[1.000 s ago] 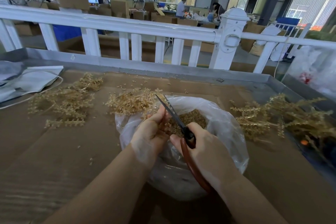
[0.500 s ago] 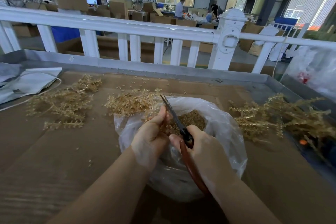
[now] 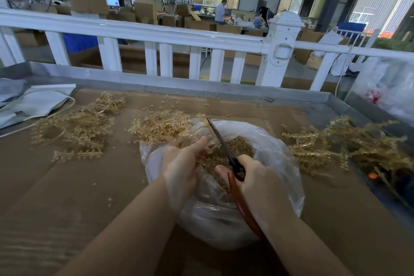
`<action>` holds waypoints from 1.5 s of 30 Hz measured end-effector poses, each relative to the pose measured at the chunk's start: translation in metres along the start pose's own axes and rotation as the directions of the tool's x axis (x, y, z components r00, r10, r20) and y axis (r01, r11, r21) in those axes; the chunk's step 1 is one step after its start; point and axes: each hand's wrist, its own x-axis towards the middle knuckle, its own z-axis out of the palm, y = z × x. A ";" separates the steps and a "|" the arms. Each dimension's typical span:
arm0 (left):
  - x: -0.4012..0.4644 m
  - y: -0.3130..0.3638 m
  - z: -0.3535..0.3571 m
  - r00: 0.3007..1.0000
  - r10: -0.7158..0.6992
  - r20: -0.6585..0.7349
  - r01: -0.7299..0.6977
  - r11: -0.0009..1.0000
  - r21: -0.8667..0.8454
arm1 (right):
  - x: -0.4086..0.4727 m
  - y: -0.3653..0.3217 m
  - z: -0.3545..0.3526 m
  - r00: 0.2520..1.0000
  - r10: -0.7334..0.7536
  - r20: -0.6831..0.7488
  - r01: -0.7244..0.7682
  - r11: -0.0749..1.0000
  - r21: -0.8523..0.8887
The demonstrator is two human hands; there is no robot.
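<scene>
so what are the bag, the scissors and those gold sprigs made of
Bag: thin clear plastic film, glossy and crinkled; the contents show through. Scissors: dark, dull metal blades; the red-brown handles shine, probably plastic or lacquer. Sprigs: likely moulded plastic, pale gold and slightly translucent, with evenly repeated nubs along each stem.

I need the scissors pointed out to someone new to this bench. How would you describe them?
On the cardboard-covered table, find the clear plastic bag in the middle. The scissors stand over its mouth, gripped by the right hand, blades pointing away. They are the only dark metal thing with a red-brown handle among pale golden sprigs.
</scene>
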 end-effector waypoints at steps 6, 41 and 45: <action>-0.010 0.002 -0.009 0.778 0.627 -0.036 -0.417 0.559 0.717 | 0.003 0.006 -0.005 1.000 -0.013 -0.001 0.013 0.997 -0.082; 0.026 -0.002 -0.013 0.960 0.238 0.147 -0.235 0.971 -0.034 | -0.006 0.010 -0.001 0.995 -0.070 0.077 0.081 0.986 -0.149; 0.024 -0.002 -0.015 0.953 0.246 0.176 -0.243 0.969 -0.040 | -0.003 0.009 -0.006 0.999 -0.031 0.019 0.031 0.999 0.036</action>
